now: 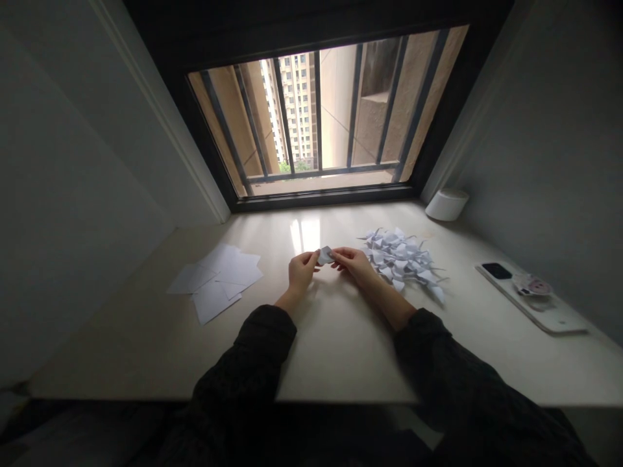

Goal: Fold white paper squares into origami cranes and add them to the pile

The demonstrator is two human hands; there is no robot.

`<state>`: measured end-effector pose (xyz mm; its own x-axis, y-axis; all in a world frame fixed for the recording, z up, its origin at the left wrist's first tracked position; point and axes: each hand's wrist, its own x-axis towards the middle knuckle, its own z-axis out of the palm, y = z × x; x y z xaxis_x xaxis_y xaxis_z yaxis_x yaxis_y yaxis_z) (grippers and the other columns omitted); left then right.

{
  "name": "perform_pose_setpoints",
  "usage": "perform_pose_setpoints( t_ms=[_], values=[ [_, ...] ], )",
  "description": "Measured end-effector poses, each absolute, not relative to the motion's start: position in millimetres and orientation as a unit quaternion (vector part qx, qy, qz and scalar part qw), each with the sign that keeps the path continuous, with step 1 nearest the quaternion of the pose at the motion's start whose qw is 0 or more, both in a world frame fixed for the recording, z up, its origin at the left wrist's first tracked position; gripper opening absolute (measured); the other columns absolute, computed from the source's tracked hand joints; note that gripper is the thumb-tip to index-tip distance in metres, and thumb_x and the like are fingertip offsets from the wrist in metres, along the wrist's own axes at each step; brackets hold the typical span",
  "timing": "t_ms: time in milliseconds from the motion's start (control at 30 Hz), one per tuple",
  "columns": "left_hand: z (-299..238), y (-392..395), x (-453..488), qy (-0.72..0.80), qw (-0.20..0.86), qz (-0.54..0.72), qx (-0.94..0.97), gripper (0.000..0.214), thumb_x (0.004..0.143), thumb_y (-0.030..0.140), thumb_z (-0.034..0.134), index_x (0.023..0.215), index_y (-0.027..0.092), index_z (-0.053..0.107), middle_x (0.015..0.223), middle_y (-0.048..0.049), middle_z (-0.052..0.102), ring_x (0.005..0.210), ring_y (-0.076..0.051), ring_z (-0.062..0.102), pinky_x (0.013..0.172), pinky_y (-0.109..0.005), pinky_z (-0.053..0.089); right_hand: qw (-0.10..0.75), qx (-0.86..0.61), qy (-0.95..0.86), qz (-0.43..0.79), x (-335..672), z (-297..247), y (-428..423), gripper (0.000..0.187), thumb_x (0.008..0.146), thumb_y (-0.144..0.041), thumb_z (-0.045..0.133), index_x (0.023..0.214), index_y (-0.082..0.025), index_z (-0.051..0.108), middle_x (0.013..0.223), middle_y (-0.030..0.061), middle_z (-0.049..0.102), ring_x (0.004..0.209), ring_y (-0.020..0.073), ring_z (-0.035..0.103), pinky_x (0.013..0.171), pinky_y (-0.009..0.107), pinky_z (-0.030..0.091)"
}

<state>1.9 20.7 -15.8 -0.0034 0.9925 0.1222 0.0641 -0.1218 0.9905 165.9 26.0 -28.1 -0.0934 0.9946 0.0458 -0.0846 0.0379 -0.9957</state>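
Note:
Both hands meet over the middle of the pale desk [341,350]. My left hand [300,271] pinches one side of a small folded piece of white paper [325,255], and my right hand [357,264] pinches the other side. The paper is held just above the desk surface. A pile of several folded white paper figures [403,261] lies right beside my right hand. Several flat white paper squares [217,280] lie to the left of my left hand.
A white phone with a round sticker [530,295] lies at the right. A small white round device [446,203] stands in the back right corner. A barred window [321,117] is behind the desk, with walls on both sides.

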Motion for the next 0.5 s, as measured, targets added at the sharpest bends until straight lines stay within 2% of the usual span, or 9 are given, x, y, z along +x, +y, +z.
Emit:
perform_pose_setpoints(
  t_ms=[200,333,400,500],
  values=[
    [-20.9,28.2,-3.1,0.487,0.471,0.534,0.506,0.038,0.074,0.049,0.064,0.079,0.012,0.071,0.067,-0.0051,0.065,0.061,-0.015,0.061,0.06,-0.032,0.056,0.482,-0.401,-0.543,0.559,166.3,-26.5,24.3,0.053,0.054,-0.044,0.082,0.099,-0.02,0.069,0.07,0.0028,0.07,0.064,0.0172,0.065,0.06,0.028,0.048],
    [-20.9,30.2,-4.4,0.496,0.475,0.541,0.485,0.037,0.071,0.048,0.067,0.078,0.012,0.072,0.066,-0.0051,0.065,0.061,-0.015,0.062,0.061,-0.032,0.056,0.5,-0.423,-0.599,0.461,166.5,-23.9,21.5,0.06,0.059,-0.046,0.079,0.112,-0.023,0.063,0.082,0.0043,0.072,0.066,0.0173,0.064,0.06,0.03,0.049],
    [-21.0,30.6,-4.5,0.5,0.479,0.545,0.473,0.036,0.07,0.047,0.068,0.077,0.012,0.072,0.064,-0.0048,0.064,0.06,-0.015,0.061,0.062,-0.032,0.056,0.509,-0.436,-0.646,0.366,167.7,-21.7,19.3,0.053,0.063,-0.046,0.077,0.11,-0.026,0.065,0.093,0.0053,0.071,0.071,0.0179,0.064,0.064,0.032,0.051],
    [-22.4,31.2,-3.7,0.489,0.492,0.553,0.462,0.037,0.069,0.047,0.07,0.077,0.011,0.072,0.063,-0.0039,0.063,0.061,-0.014,0.061,0.068,-0.034,0.056,0.488,-0.43,-0.717,0.252,170.0,-19.8,16.4,0.03,0.074,-0.042,0.07,0.101,-0.029,0.07,0.1,0.0056,0.069,0.084,0.0207,0.063,0.073,0.034,0.051]
  ],
)
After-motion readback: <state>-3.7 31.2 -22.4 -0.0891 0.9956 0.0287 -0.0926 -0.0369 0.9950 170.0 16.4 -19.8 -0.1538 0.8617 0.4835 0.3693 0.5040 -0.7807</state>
